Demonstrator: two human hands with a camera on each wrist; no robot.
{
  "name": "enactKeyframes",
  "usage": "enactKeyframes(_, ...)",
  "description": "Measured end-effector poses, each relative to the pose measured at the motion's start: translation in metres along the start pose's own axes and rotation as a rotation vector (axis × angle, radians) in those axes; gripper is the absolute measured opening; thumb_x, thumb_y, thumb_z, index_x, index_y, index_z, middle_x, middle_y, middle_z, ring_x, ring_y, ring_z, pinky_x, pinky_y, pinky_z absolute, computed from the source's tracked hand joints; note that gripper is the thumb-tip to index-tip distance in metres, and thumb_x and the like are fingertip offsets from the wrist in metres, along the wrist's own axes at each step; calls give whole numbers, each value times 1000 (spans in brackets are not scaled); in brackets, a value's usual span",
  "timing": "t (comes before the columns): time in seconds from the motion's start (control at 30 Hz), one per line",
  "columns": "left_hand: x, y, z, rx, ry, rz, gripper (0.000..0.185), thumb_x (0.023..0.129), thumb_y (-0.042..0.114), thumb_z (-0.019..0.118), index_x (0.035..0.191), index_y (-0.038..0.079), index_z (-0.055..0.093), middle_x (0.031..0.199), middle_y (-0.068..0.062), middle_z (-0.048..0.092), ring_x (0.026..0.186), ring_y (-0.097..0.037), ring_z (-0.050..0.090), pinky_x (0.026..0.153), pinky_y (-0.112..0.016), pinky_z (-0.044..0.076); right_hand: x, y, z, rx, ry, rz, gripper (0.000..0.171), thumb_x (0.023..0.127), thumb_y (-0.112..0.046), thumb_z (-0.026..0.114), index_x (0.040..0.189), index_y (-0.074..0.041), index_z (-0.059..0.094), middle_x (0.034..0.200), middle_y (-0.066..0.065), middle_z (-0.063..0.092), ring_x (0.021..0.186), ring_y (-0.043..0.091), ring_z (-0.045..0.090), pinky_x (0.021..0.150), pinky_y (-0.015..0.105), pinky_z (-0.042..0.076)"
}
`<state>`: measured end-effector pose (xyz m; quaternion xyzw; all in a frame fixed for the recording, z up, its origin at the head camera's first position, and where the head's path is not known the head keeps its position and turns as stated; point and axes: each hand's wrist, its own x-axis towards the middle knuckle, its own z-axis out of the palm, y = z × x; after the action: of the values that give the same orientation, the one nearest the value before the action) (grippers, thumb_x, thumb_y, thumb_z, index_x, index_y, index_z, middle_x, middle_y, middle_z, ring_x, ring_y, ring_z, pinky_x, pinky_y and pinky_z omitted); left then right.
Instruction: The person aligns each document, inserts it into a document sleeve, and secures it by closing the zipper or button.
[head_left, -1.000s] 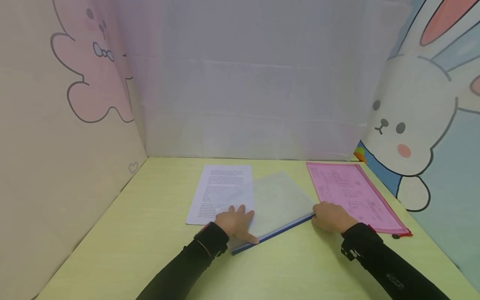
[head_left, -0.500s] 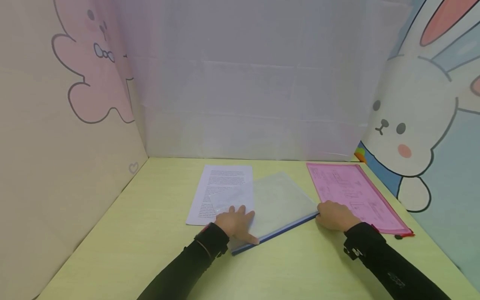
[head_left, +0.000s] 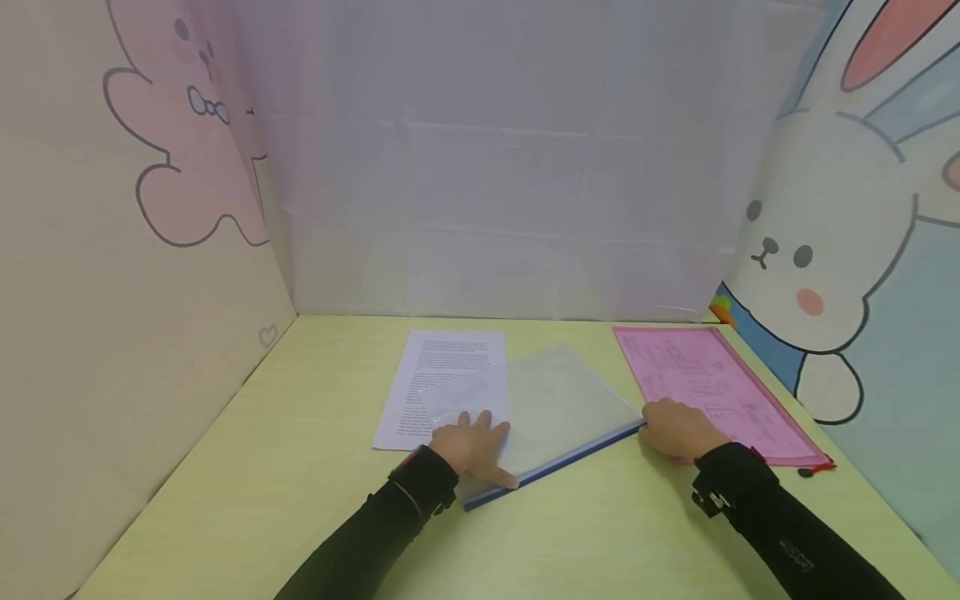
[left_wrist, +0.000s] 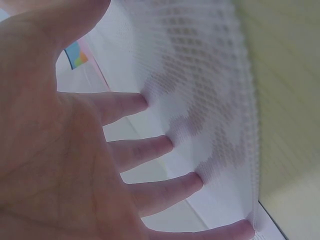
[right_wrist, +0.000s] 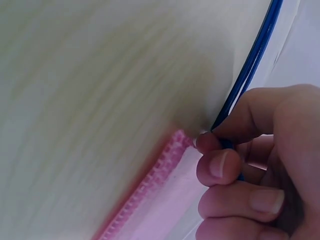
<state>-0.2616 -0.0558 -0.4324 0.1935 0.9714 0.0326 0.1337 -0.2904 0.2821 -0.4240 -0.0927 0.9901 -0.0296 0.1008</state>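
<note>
Printed sheet (head_left: 438,375) lying flat at left on the yellow-green desk (head_left: 300,467), partly under a clear mesh zip pouch (head_left: 540,404) set askew at centre. Likely light, floppy and slick; best taken by its stiffer blue zipper edge (head_left: 555,462). Left hand (head_left: 471,446) spread flat, fingers (left_wrist: 150,150) straight, pressing the pouch down near its left corner. Right hand (head_left: 678,429) curled at the zipper's right end, fingertips (right_wrist: 215,142) pinching what looks like the slider. Pink zip pouch (head_left: 708,387) with papers inside lying just beside that hand, at far right
</note>
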Motion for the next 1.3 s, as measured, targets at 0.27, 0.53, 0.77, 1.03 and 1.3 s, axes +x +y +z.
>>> enactKeyframes(0.27,0,0,0,-19,-7,-4,92,80,69,73,155,26,43,160,-6,38,143,-35,36,98,-62,45,-5,-10,1,-61,70,-16,11,94,-11,58,86,-3,61,71,6,51,60,21,49,55,35,40)
enactKeyframes(0.53,3,0,1,-17,-3,2,93,80,69,73,156,26,43,161,-6,37,144,-35,36,99,-62,44,-7,-30,7,-206,293,-25,17,89,-4,60,72,-2,60,68,12,55,63,30,54,53,48,49)
enactKeyframes(0.77,5,-2,3,-10,2,6,93,79,70,73,155,26,44,160,-7,38,144,-37,36,98,-63,45,-4,-69,14,-182,351,-146,22,92,-11,64,74,2,61,70,12,51,68,29,49,65,46,48)
enactKeyframes(1.03,3,-2,7,26,37,6,91,78,72,73,153,27,47,154,-6,45,136,-35,44,92,-60,50,-2,-118,27,-10,225,-78,56,98,-42,65,99,15,64,94,25,59,94,41,55,86,55,49)
enactKeyframes(1.3,0,-2,3,-13,84,20,83,77,67,77,143,21,57,139,-6,57,117,-31,54,87,-55,51,3,-130,29,-60,158,-22,78,95,-55,64,115,20,59,115,36,57,108,49,55,90,61,50)
